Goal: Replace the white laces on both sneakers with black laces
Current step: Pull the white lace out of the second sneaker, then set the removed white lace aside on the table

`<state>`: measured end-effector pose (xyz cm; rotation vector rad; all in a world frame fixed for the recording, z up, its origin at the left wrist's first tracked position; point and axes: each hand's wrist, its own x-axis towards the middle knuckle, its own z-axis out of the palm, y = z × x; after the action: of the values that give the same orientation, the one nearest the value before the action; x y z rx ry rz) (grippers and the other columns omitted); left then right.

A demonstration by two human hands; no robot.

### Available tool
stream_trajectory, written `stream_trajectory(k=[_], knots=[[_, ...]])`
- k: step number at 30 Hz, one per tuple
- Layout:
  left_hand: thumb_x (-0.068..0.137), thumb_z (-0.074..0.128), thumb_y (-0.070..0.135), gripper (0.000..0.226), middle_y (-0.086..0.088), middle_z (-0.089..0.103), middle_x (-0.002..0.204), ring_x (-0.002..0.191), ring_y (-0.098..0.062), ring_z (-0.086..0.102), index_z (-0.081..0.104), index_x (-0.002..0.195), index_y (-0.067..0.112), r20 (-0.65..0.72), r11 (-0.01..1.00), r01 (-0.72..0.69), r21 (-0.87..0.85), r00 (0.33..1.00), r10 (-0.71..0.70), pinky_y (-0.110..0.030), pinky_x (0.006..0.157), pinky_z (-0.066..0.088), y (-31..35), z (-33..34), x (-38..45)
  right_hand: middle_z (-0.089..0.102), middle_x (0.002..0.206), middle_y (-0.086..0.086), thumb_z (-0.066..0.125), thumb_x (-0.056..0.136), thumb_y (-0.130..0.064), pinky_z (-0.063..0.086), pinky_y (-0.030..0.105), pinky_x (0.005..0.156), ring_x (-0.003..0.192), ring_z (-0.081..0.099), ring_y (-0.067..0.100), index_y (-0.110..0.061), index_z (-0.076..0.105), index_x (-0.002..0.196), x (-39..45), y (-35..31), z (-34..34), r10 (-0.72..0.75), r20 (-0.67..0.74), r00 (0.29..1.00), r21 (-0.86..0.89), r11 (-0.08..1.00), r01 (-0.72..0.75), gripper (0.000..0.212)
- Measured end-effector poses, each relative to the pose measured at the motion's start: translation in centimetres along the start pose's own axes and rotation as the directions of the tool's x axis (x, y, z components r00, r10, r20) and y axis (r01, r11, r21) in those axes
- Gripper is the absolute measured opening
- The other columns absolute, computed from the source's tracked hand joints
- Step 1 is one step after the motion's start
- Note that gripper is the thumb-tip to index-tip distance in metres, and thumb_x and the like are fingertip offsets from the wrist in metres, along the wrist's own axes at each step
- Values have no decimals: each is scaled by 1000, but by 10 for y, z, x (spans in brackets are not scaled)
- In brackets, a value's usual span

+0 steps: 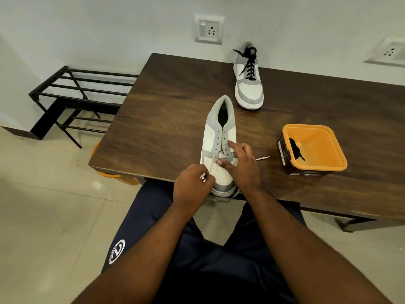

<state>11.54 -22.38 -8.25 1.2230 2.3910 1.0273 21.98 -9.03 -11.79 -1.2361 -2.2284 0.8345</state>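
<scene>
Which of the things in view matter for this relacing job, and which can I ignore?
Part of the job:
near sneaker
white lace, pinched by the left hand
right hand, on the near sneaker
far sneaker, already black-laced
black lace in the orange tub

Just lying about:
shoe rack
wall sockets

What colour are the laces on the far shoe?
Black laces, seen in the head view.
</scene>
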Motion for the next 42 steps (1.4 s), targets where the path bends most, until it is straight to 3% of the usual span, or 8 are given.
stream_trajectory(k=[8, 12, 15, 18, 24, 34, 38, 42], knots=[[70, 51, 18, 26, 16, 34, 53, 49, -3, 33, 33, 59, 33, -208, 903, -240, -356, 963, 174, -13, 50, 23, 6, -7, -11, 46, 131, 0, 71, 79, -53, 50, 49, 91, 116, 52, 25, -27, 47, 138, -4, -7, -4, 11, 20, 1000, -7, 1000, -11, 69], [72, 53, 5, 39, 17, 36, 57, 53, -1, 36, 33, 62, 36, -301, 878, -258, -404, 943, 139, -11, 53, 25, 2, -4, -14, 49, 130, -3, 68, 84, -49, 45, 28, 88, 113, 50, 12, -23, 51, 136, -7, -12, -12, 60, 19, 998, 100, 993, -62, 61], [76, 64, -2, 30, 13, 51, 65, 62, -1, 48, 52, 64, 23, -266, 869, -143, -473, 964, 15, -9, 59, 35, 1, -2, -9, 60, 122, 3, 54, 97, -20, 37, 15, 83, 110, 56, 14, -14, 62, 124, -19, 1, -27, 115, -121, 986, 137, 986, -98, 29], [82, 72, 0, 19, -2, 66, 78, 72, -4, 59, 66, 72, 15, -169, 803, -5, -596, 978, -119, -15, 67, 46, 8, -2, -8, 62, 125, 10, 44, 85, 13, 38, 19, 95, 116, 55, 26, -9, 63, 124, -28, 27, -41, 3, 33, 999, -116, 993, 1, 48], [81, 77, 7, 8, 2, 71, 79, 68, -6, 63, 74, 76, 13, 75, 650, 195, -734, 975, -208, -21, 62, 48, 32, 4, -5, 61, 109, -2, 48, 94, -20, 38, 37, 87, 107, 51, 24, -25, 66, 108, -38, 24, -55, -111, 322, 940, -619, 726, 298, 23], [86, 74, 13, 11, -6, 74, 79, 75, -14, 70, 76, 75, 16, 117, 677, 221, -702, 974, -196, -27, 74, 57, 59, 0, 13, 48, 127, -3, 48, 97, -29, 32, 35, 88, 114, 43, 21, -28, 58, 122, -40, 27, -65, -153, 447, 881, -602, 677, 423, 27], [88, 70, 12, 14, -11, 70, 73, 65, -9, 61, 74, 81, 0, 198, 655, 257, -711, 966, -164, -21, 68, 53, 64, -15, 22, 50, 115, -6, 58, 93, -26, 39, 39, 93, 110, 47, 16, -25, 63, 102, -39, 10, -83, -206, 263, 942, -191, 946, 261, 11], [90, 68, 12, 12, -20, 69, 86, 76, -24, 59, 72, 85, 2, 326, 555, 313, -771, 942, -78, -39, 78, 51, 78, -33, 28, 50, 103, -7, 66, 89, -10, 43, 13, 84, 96, 50, -7, -18, 65, 89, -26, -48, -109, -191, -101, 976, 295, 932, 212, 8]])
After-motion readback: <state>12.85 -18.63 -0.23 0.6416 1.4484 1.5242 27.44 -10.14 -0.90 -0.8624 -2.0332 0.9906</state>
